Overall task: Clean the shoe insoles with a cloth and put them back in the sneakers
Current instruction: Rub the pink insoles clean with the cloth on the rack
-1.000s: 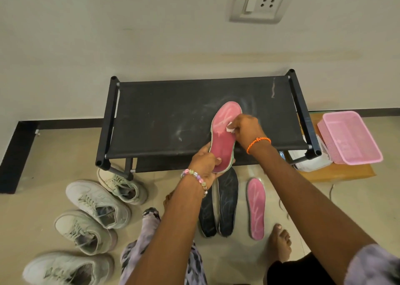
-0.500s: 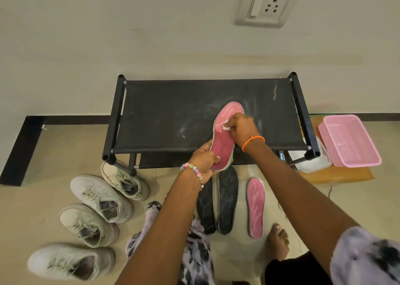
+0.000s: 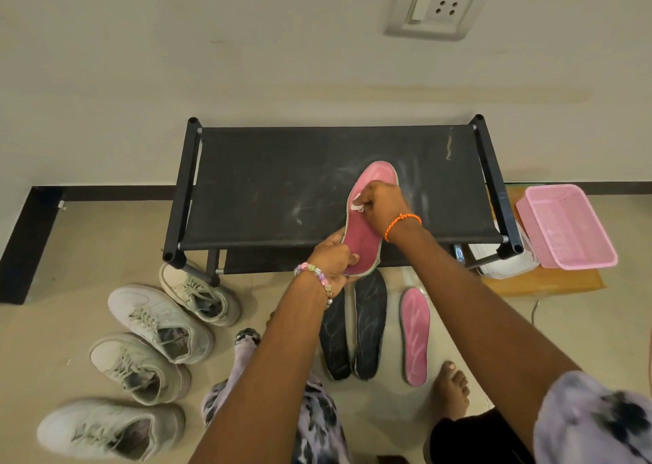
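From the head camera, the left hand [image 3: 331,257] gripped the heel of the pink foam insole [image 3: 365,216], tilting it up over the black fabric bench [image 3: 282,188] to steady it, while the right hand [image 3: 382,204] pinched a small white cloth [image 3: 355,205] against its middle. 4 pale sneakers [image 3: 158,322] waited on the floor at the left.

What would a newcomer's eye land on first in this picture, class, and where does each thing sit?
First, the pink insole held up over the front edge of the black bench: the left hand grips its heel end while the right hand presses a small white cloth against it. Next, three insoles on the floor below, two dark and one pink. Four pale sneakers sit at lower left.
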